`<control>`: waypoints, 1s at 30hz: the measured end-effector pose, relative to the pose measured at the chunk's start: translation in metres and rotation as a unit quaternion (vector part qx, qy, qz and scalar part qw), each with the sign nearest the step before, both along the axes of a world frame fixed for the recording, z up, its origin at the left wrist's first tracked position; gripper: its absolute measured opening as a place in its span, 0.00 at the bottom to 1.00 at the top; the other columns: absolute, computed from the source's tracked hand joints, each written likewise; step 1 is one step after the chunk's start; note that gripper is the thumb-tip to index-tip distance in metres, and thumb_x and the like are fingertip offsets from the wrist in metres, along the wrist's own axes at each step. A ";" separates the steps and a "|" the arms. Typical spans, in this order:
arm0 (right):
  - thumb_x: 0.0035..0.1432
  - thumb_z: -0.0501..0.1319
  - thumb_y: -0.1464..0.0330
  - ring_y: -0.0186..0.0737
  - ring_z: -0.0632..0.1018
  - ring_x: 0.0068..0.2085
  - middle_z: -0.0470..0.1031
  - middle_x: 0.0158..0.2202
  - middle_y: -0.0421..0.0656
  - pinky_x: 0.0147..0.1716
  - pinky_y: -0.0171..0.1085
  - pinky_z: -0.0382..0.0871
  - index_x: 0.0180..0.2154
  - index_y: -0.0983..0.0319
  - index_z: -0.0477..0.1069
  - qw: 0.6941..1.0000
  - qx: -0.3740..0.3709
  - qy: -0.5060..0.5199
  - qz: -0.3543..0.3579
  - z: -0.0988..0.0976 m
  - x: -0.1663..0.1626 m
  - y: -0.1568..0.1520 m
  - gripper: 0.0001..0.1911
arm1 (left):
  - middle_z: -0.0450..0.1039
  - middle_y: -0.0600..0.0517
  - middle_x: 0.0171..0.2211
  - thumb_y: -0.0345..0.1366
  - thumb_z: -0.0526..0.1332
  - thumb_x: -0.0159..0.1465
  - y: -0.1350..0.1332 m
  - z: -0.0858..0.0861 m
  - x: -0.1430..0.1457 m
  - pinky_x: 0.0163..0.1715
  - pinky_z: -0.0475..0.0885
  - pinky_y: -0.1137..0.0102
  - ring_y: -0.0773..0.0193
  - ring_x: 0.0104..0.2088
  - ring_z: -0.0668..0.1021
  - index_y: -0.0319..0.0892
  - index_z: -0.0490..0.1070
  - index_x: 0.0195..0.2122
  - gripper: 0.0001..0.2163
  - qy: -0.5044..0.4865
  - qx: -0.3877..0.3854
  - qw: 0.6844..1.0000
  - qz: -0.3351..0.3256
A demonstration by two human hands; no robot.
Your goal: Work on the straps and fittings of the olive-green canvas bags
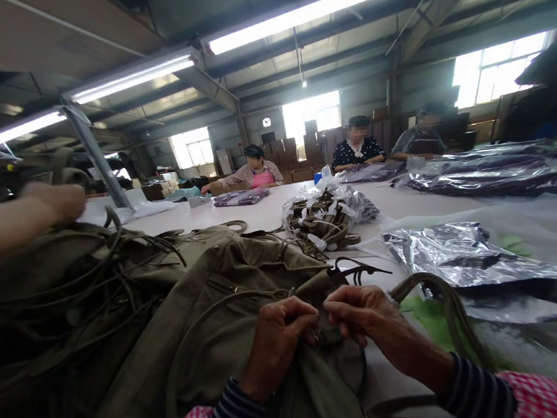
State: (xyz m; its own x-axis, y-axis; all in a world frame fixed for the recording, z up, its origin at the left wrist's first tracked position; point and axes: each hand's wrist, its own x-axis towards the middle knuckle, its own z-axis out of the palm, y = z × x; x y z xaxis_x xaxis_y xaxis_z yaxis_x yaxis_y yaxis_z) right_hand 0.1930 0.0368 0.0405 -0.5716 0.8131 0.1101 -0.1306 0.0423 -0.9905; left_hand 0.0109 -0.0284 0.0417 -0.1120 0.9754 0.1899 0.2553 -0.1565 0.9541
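Note:
My left hand (279, 335) is closed in a pinch over an olive-green fabric bag (216, 370) lying in front of me. A small shiny metal piece (316, 334), perhaps a hook or clasp, shows under its fingertips. Close beside it, my right hand (371, 316) is also pinched, thumb against forefinger; whatever it grips is too small to make out. Just beyond the fingers, thin dark straps (358, 270) stick up from the bag. A folded olive strap (444, 301) curves past the outer side of my right wrist.
More olive bags (81, 285) with tangled straps are heaped at left, where another person's arm (18, 222) reaches over. Ahead lies a plastic-wrapped bundle of straps (327, 217). Silvery plastic bags (470, 261) lie at right. Several people sit across the white table (383, 200) near packed garments (485, 172).

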 end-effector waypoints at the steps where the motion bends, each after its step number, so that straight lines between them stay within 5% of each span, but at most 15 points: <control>1: 0.53 0.70 0.58 0.28 0.67 0.19 0.72 0.21 0.39 0.16 0.28 0.55 0.29 0.66 0.77 1.000 0.005 -0.012 -0.005 0.001 0.000 0.000 0.16 | 0.77 0.54 0.24 0.36 0.67 0.59 -0.001 -0.001 0.000 0.27 0.69 0.73 0.66 0.23 0.77 0.39 0.80 0.30 0.06 0.020 0.001 1.000 0.005; 19: 0.54 0.66 0.66 0.32 0.71 0.23 0.72 0.23 0.39 0.22 0.32 0.62 0.28 0.65 0.77 0.988 0.118 -0.097 -0.026 -0.019 -0.011 -0.001 0.09 | 0.80 0.50 0.32 0.26 0.60 0.61 -0.005 -0.003 0.010 0.34 0.63 0.68 0.60 0.34 0.79 0.41 0.77 0.33 0.07 0.367 0.008 0.929 0.047; 30: 0.46 0.73 0.60 0.31 0.72 0.19 0.77 0.23 0.42 0.14 0.28 0.56 0.28 0.66 0.75 0.997 -0.079 -0.005 -0.002 -0.022 -0.008 0.000 0.16 | 0.76 0.55 0.25 0.36 0.60 0.63 -0.002 -0.002 0.000 0.29 0.67 0.72 0.65 0.25 0.76 0.43 0.79 0.33 0.08 0.206 -0.005 0.978 -0.031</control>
State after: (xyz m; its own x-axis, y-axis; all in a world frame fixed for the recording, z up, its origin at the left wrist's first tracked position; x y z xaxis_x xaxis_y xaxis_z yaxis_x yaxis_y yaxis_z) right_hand 0.1853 0.0364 0.0186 -0.5692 0.8218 -0.0251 -0.1207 -0.1137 -0.9862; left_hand 0.0108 -0.0304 0.0394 0.0308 0.9801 0.1962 0.6092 -0.1740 0.7737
